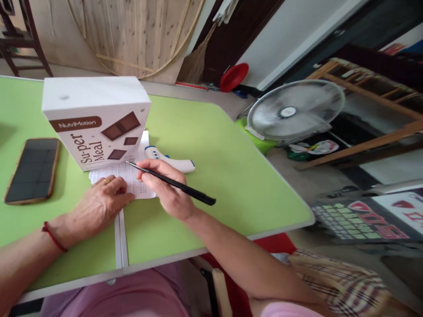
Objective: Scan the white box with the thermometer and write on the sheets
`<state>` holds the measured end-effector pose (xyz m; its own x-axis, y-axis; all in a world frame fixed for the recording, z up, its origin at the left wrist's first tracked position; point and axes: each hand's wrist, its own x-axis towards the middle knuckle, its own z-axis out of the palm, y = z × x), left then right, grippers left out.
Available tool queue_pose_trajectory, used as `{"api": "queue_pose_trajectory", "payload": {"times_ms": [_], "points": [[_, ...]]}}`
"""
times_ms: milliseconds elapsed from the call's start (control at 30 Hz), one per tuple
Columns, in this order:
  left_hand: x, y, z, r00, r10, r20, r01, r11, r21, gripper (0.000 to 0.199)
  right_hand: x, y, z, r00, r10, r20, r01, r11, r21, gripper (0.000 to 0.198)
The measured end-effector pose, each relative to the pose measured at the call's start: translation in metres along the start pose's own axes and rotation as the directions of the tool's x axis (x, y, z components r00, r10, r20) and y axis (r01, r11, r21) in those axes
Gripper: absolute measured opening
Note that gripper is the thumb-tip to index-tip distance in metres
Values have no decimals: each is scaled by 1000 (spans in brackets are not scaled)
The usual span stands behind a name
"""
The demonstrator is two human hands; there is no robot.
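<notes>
Our right hand (170,191) has its fingers pinched round a black pen (188,189), left hand (102,200) loosely curled on the paper (143,189), near side of the white box (95,125). Lots already written, can't tell what's left

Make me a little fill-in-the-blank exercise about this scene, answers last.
The right hand holds a black ____.
The left hand touches a written-on sheet of ____.
In the picture, the phone lies to the ____ of the white box.
The brown label on the box reads ____.

Missing words: pen; paper; left; NutriMotion.
</notes>
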<state>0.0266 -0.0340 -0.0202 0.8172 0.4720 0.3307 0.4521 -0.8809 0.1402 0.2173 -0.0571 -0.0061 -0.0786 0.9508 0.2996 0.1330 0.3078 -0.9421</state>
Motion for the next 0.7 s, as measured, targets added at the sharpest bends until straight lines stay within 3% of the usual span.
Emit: {"api": "queue_pose_trajectory", "payload": {"times_ms": [133, 300, 467, 700], "points": [[0, 0, 5, 999, -25, -25, 24, 999, -30, 29, 0, 12, 9, 986, 153, 59, -163, 961, 222, 23], [3, 1, 5, 999, -20, -48, 17, 997, -72, 28, -4, 20, 5, 954, 294, 60, -300, 933, 198, 30], [5, 3, 3, 998, -8, -55, 7, 1000, -24, 27, -14, 24, -14, 954, 301, 0, -296, 938, 179, 21], [1, 5, 3, 999, -29, -30, 28, 999, -29, 25, -26, 28, -16, 979, 184, -90, -176, 980, 88, 8]]}}
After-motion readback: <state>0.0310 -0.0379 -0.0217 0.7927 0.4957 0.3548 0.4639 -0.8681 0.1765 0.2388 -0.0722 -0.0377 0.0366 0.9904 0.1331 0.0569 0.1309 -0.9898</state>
